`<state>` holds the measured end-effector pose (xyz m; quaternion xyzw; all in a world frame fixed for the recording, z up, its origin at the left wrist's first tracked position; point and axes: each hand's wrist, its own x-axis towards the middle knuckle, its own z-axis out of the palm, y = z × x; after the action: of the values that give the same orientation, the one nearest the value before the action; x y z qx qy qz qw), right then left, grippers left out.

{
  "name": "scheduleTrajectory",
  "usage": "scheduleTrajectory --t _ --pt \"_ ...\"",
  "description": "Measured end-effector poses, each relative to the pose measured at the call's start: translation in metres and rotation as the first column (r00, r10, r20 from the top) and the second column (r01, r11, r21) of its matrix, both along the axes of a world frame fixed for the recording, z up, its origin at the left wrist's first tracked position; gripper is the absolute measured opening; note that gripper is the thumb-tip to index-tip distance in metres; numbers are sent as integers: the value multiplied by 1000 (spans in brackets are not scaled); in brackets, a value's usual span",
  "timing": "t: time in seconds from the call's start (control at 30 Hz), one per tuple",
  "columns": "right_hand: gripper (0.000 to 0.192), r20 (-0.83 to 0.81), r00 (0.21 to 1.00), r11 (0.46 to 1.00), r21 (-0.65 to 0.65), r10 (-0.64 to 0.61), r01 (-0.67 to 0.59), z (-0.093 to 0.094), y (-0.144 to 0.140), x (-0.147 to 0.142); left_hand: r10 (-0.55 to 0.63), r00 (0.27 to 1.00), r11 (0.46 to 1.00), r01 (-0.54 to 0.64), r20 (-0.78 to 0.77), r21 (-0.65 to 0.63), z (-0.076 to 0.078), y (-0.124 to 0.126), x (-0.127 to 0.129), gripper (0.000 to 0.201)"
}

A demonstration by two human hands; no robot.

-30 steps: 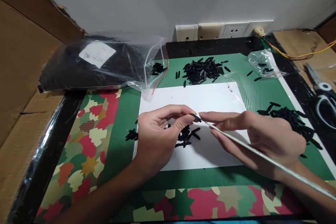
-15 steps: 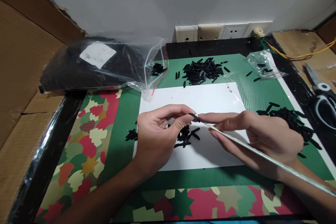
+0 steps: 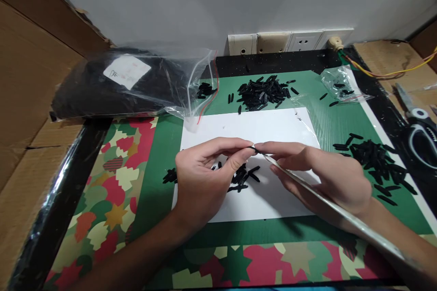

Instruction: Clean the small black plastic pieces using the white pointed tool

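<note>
My left hand (image 3: pixel 201 177) is closed, pinching a small black elongated piece (image 3: pixel 254 149) between thumb and forefinger over the paper. A long, thin, pale rod (image 3: pixel 327 201) rests in my closed right hand (image 3: pixel 329 175), its tip right by the black piece. The right forefinger reaches along to the same piece, and whether it presses on it I cannot tell. Beneath the hands lies a white sheet of paper (image 3: pixel 218 211). Several similar black pieces (image 3: pixel 243 177) lie on it, partly hidden behind my left hand.
A heap of black pieces (image 3: pixel 264 92) lies at the back, another heap (image 3: pixel 375 159) at the right. At the back left rests a large clear zip bag (image 3: pixel 160 82) with dark contents. A small clear bag (image 3: pixel 336 84), scissors (image 3: pixel 421 132) and wall sockets (image 3: pixel 303 41) are at the right and rear.
My right hand has shifted left and the rod's rear end has swung down and inward. The black piece has tilted between the fingers, and less of it shows.
</note>
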<state>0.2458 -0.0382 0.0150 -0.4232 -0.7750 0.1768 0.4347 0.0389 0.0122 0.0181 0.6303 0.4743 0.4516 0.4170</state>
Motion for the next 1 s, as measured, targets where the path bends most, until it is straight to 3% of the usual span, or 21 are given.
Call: scheduleTrajectory --t 0.17,0.3,0.53,0.87,1.0 --pt "13 124 992 993 115 0 -14 -10 1 2 -4 999 997 7 42 -80 -2 -2 1 16" --pt "19 198 980 975 211 26 -68 -9 0 2 -22 992 980 46 125 -193 -4 -3 0 22" --pt "36 272 962 995 102 -30 2 6 0 -4 -48 975 948 113 219 -299 -1 2 1 10" --pt "27 217 976 991 131 -16 -13 6 -1 -7 -97 983 962 133 159 -238 1 6 1 8" --pt "25 273 959 962 272 -73 -4 -1 -1 -3 -106 985 969 133 133 -211 2 5 1 9"
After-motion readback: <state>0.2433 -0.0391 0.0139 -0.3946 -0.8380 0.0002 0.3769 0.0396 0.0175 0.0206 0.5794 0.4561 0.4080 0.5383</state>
